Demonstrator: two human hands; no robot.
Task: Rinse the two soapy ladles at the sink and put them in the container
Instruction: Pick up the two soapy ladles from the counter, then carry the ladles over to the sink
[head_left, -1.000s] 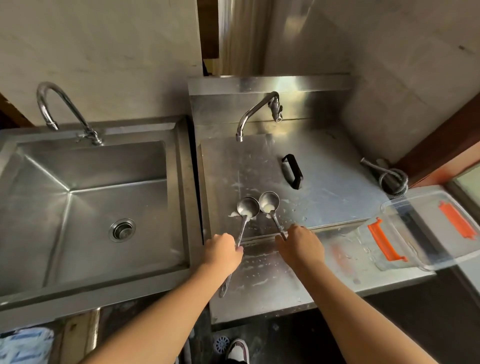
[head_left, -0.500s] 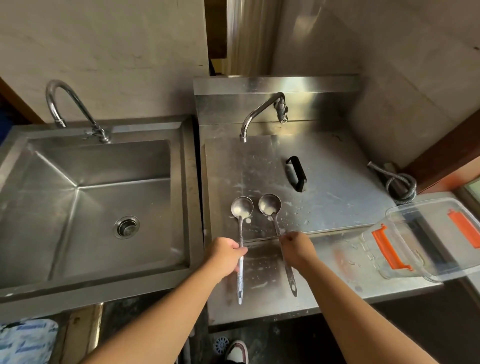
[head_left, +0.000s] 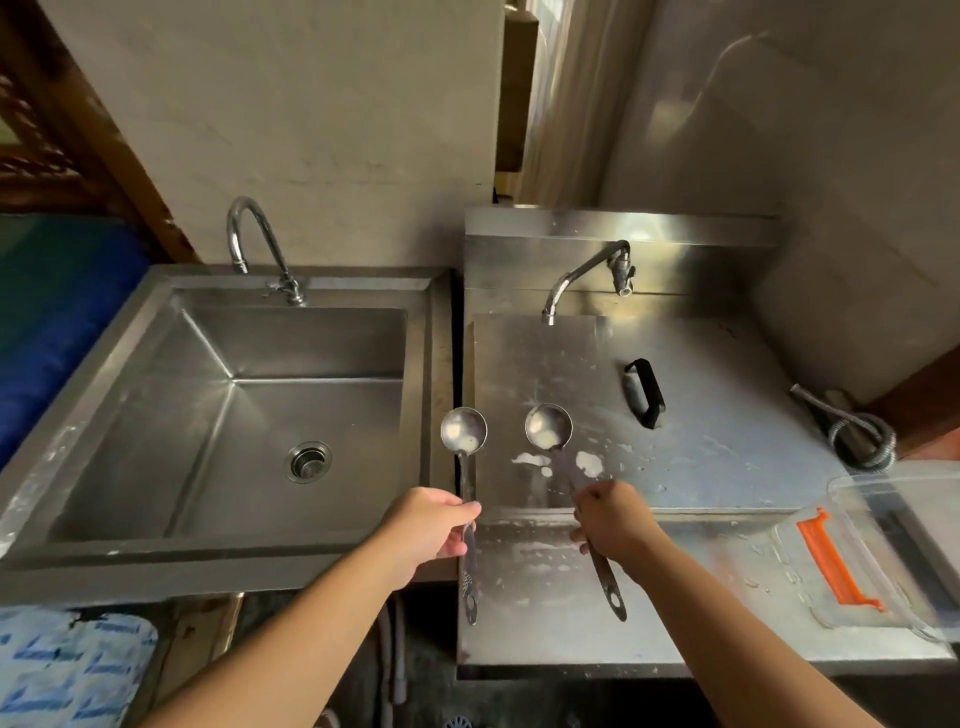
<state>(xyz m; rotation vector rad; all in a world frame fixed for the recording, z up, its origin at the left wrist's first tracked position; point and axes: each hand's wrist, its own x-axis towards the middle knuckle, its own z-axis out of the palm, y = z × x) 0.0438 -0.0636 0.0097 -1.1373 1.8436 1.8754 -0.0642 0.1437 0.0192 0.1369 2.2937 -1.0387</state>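
- Sink (head_left: 156, 525) lies left of both ladles; container (head_left: 883, 545) sits far right.
- Left hand (head_left: 426, 530) grips the left ladle (head_left: 464, 431) mid-handle, bowl pointing away, nearest the basin.
- Right hand (head_left: 613, 525) clasps the right ladle (head_left: 548, 427) likewise, above the soapy counter (head_left: 727, 457).

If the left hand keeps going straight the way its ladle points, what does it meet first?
Likely nothing at once: the left hand aims its ladle up the steel ridge between the sink and covered counter, toward the back wall. Depth is unclear.
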